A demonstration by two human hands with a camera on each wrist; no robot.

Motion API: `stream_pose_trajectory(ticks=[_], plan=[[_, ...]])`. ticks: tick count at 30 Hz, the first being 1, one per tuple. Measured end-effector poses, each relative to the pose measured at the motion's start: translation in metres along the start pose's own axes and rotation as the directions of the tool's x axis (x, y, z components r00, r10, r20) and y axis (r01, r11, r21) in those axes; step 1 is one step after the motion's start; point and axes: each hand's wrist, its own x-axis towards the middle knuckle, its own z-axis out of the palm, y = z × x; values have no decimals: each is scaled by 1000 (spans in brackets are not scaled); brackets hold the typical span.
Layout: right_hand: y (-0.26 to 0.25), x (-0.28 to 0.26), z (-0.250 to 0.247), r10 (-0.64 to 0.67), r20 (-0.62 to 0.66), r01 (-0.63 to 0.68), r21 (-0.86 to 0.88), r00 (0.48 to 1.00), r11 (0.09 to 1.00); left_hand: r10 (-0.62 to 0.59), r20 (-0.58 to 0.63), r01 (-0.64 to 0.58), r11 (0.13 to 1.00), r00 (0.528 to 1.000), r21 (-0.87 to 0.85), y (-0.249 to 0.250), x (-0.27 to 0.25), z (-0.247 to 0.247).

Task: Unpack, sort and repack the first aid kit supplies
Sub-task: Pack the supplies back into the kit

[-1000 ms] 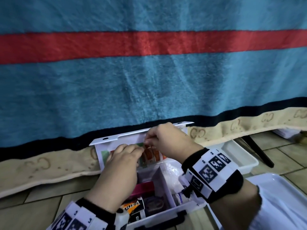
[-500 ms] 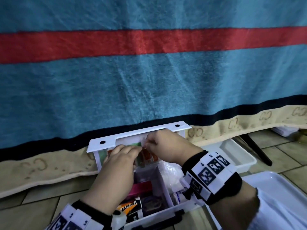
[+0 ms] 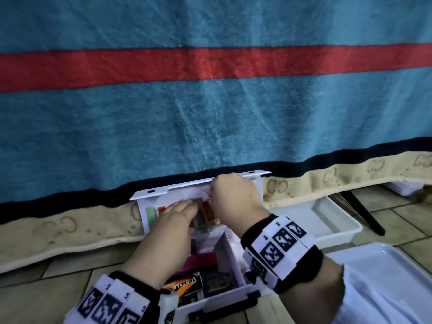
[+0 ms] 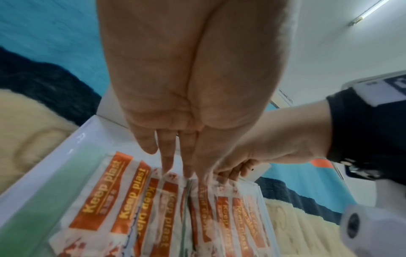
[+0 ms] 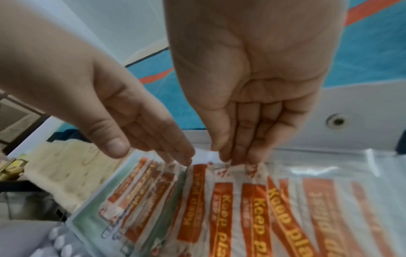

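Note:
The white first aid kit (image 3: 217, 298) stands open on the floor, its lid (image 3: 177, 190) upright. A clear pouch in the lid holds several orange "Keep plast" plasters (image 4: 98, 200) (image 5: 219, 208) (image 3: 209, 212). My left hand (image 3: 184, 208) (image 4: 175, 168) (image 5: 178, 156) reaches in with straight fingers, and its fingertips touch the tops of the plasters. Just to its right, my right hand (image 3: 216, 194) (image 5: 230, 158) (image 4: 230, 173) pinches the top ends of the plasters at the pouch's opening.
The box holds an orange-black packet (image 3: 184, 285), a pink item (image 3: 201, 263) and a blister of pills (image 5: 59, 243). Two white trays (image 3: 336, 220) (image 3: 385, 277) lie on the tiled floor to the right. A teal blanket (image 3: 210, 113) hangs right behind the lid. A black leg (image 3: 362, 213) stands at the right.
Both hands stay at the lid pouch and shift only slightly among the plasters. The lid has tipped a little more upright.

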Motion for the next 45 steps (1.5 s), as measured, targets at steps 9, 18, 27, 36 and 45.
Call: stream_pose_trajectory(ticks=[9,18,27,36,45], plan=[[79,-73,-55,9,-86,34,489,996,872,63,-17,-63,998,998,-20,39,-19,1],[239,-197,-34,614,339,-582,-202,713,788,185,313,-181,983,931,-42,81,-37,48],[231,-219,10,545,363,-459,-300,756,836,45,362,-64,997,931,40,91,-29,55],[223,-203,14,545,397,-399,-394,738,828,-6,316,26,998,949,-60,88,-28,60],[229,-204,1,473,443,-366,-309,762,878,-11,298,12,1000,954,-2,97,-32,54]])
